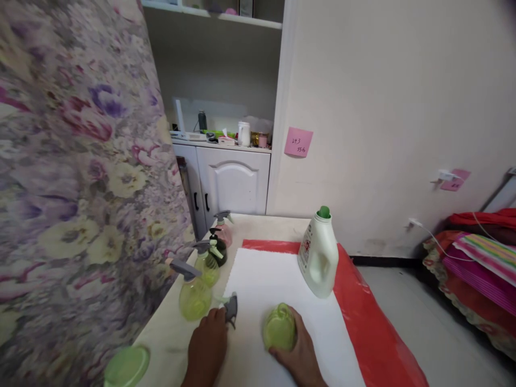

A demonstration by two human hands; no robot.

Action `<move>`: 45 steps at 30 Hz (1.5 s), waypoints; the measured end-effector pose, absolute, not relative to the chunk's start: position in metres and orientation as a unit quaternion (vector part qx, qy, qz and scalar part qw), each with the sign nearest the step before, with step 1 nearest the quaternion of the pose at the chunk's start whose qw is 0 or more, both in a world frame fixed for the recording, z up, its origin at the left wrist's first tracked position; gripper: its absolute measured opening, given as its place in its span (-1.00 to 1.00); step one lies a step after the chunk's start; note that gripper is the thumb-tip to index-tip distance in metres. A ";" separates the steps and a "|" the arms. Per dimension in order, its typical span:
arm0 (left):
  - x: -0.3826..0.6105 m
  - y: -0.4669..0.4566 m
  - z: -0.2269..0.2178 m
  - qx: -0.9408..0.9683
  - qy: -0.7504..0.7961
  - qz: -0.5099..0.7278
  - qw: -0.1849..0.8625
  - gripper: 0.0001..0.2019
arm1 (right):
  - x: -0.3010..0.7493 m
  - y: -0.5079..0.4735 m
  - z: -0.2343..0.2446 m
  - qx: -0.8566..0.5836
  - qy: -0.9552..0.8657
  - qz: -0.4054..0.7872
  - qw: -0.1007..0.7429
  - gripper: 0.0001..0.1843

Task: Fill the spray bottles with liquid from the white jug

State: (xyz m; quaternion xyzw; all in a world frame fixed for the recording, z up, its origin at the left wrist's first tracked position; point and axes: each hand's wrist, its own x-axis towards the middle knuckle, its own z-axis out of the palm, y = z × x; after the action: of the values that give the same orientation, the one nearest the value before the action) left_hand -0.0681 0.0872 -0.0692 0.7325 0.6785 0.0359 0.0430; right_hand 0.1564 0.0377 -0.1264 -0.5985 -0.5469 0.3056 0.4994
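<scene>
Floral curtain (pixel 76 177) fills the left side, hanging against the table (pixel 169 333). Red sheet (pixel 363 322) lies on the table under a white sheet (pixel 266 279). A white jug (pixel 318 255) with a green cap stands at the white sheet's far right corner; its label print is too small to read. Four spray bottles (pixel 203 258) line the table's left edge beside the curtain. The right hand (pixel 300 349) wraps around a green bottle (pixel 279 327) on the white sheet. The left hand (pixel 207 346), fingers curled, grips a grey sprayer (pixel 231 309) just beside it. A green lid (pixel 127 365) sits near the table's close corner. A pink note (pixel 298 142) on the wall reads roughly "293".
</scene>
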 end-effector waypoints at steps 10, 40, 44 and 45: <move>-0.064 0.080 -0.062 0.724 0.687 0.050 0.011 -0.63 | 0.154 0.037 -0.122 -0.601 -0.553 0.318 0.482 -0.07; 0.039 0.070 0.029 0.389 0.316 0.666 0.553 -0.70 | 0.156 0.042 -0.127 -0.574 -0.556 0.304 0.519 -0.04; 0.038 0.073 0.010 0.454 0.358 0.614 0.538 -0.71 | 0.156 0.043 -0.129 -0.576 -0.557 0.302 0.516 -0.04; 0.038 0.074 0.004 0.472 0.368 0.594 0.538 -0.72 | 0.156 0.043 -0.128 -0.578 -0.557 0.304 0.514 -0.04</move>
State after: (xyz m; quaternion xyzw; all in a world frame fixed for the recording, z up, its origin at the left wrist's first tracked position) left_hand 0.0379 0.0735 0.0045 0.4724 0.3682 0.5935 0.5376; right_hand 0.1558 0.0432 -0.1281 -0.5776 -0.5567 0.3045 0.5136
